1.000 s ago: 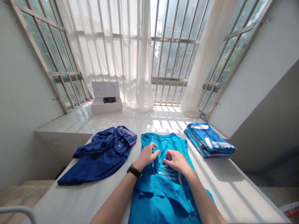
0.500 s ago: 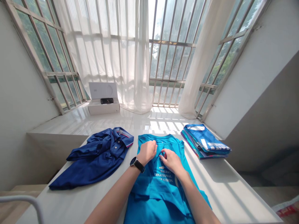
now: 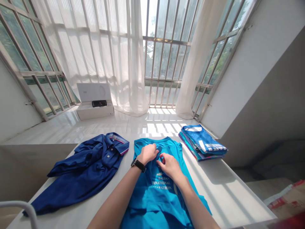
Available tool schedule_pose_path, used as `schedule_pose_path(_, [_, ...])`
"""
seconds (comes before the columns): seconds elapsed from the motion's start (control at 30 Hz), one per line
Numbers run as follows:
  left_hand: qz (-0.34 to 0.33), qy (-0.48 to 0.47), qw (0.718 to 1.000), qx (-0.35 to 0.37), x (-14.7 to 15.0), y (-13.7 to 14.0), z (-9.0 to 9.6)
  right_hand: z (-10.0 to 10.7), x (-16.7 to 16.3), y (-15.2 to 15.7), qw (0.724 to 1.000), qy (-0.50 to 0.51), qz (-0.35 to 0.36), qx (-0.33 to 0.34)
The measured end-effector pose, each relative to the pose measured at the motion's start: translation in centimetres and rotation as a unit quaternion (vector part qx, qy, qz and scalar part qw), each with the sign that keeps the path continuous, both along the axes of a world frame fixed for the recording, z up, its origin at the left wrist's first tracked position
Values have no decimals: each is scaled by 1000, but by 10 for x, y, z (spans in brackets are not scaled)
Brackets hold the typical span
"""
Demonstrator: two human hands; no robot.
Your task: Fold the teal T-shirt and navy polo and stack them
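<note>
A teal T-shirt (image 3: 154, 198) with white "DALIAN" and "MARATHON" lettering lies on the white surface in front of me, its neckline toward the window. My left hand (image 3: 148, 153), wearing a black watch (image 3: 138, 164) on the wrist, pinches a bit of the shirt's cloth below the collar. Just right of it, my right hand (image 3: 169, 164) has thumb and fingertips closed on the same cloth, which is bunched between the two hands. Lower down, the fabric is wrinkled and partly covered by my forearms.
On the left lies a navy polo shirt (image 3: 88, 173), sleeves bent in. A stack of folded shirts (image 3: 202, 143) sits at the right. An opened white box (image 3: 95, 111) holding a black device (image 3: 99, 103) stands on the ledge before a sheer curtain (image 3: 128, 63). A curved white tube (image 3: 30, 208) crosses the lower left.
My view has turned a little to the right, so everything appears shifted left. Both hands stay at the shirt's upper part; my left fingers have loosened slightly from a tighter fist.
</note>
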State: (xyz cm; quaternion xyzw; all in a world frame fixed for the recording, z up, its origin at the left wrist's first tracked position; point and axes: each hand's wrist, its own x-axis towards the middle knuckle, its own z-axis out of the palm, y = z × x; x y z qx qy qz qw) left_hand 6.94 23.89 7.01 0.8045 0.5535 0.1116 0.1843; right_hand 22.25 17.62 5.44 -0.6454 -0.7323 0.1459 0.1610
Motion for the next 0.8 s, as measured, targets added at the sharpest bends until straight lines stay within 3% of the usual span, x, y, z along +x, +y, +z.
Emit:
schedule_pose_path(0.4, [-7,-139,990,-37,-49,33,4,-13,0,3,997,-1,-32,65])
schedule_pose_path(0.63, [-31,-188,978,-80,-52,28,16,-5,7,4,984,136,-25,115])
schedule_pose_path(0.7, [-38,-224,966,-122,-55,24,24,0,8,2,978,164,-1,130])
schedule_pose_path(0.8, [-42,-315,926,-203,-65,19,35,6,9,-2,976,169,55,127])
